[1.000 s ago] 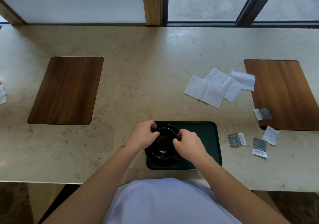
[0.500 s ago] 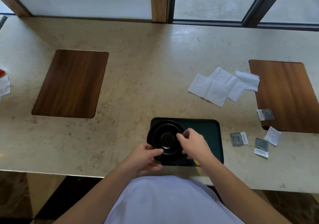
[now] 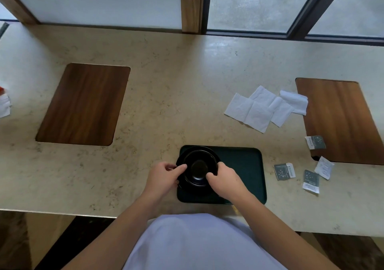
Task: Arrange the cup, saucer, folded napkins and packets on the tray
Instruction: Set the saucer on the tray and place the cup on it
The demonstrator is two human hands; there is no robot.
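A dark green tray (image 3: 247, 165) lies at the counter's near edge. On its left end sits a black saucer (image 3: 198, 149) with a black cup (image 3: 199, 166) on it. My left hand (image 3: 164, 176) grips the cup's left rim with fingers and thumb. My right hand (image 3: 225, 179) pinches the cup's right rim. White folded napkins (image 3: 261, 108) lie spread on the counter to the far right. Several grey and white packets (image 3: 284, 171) are scattered right of the tray.
Two wooden inlays are set into the beige stone counter, one at the left (image 3: 83, 104) and one at the right (image 3: 340, 120). A window frame runs along the back. White paper (image 3: 4, 105) shows at the far left edge.
My left hand dropped below the saucer's near edge, then came back up to the cup's left rim. My right hand stayed on the right rim. The camera tilted slightly.
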